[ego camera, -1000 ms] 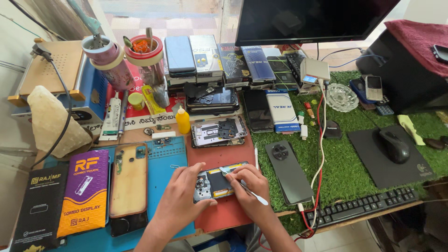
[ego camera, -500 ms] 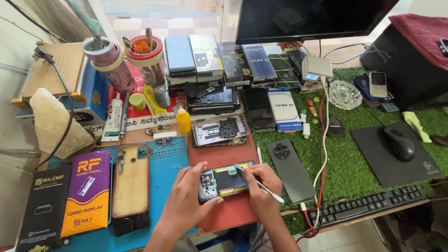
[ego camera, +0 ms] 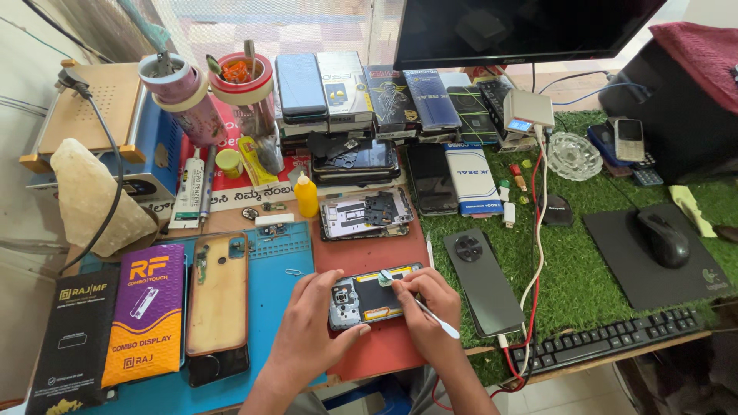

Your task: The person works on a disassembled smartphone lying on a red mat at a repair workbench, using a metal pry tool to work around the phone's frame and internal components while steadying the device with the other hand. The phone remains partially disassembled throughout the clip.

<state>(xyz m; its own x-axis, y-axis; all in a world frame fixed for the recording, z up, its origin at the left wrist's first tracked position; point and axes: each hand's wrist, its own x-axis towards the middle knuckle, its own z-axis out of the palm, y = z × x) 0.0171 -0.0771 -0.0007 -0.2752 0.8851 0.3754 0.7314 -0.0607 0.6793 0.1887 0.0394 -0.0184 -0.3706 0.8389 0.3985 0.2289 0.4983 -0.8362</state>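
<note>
Fingers of the left hand (ego camera: 311,330) curl around the near left end of the opened phone (ego camera: 374,296), thumb along its lower edge, pinning it flat on the red mat (ego camera: 377,253). The right hand (ego camera: 430,307) pinches a thin white-handled tool (ego camera: 430,315) like a pen, its tip touching the phone's upper edge near the middle.

With its back off, the phone shows a camera block at the left and a dark battery area. It looks light, stiff and thin, and its bare parts are probably delicate, so the frame edges seem the safest hold.

A second opened phone (ego camera: 365,215) lies farther up the mat. A dark phone (ego camera: 480,280) rests just to the right on green turf (ego camera: 584,269), and a blue mat (ego camera: 280,261) lies to the left.
</note>
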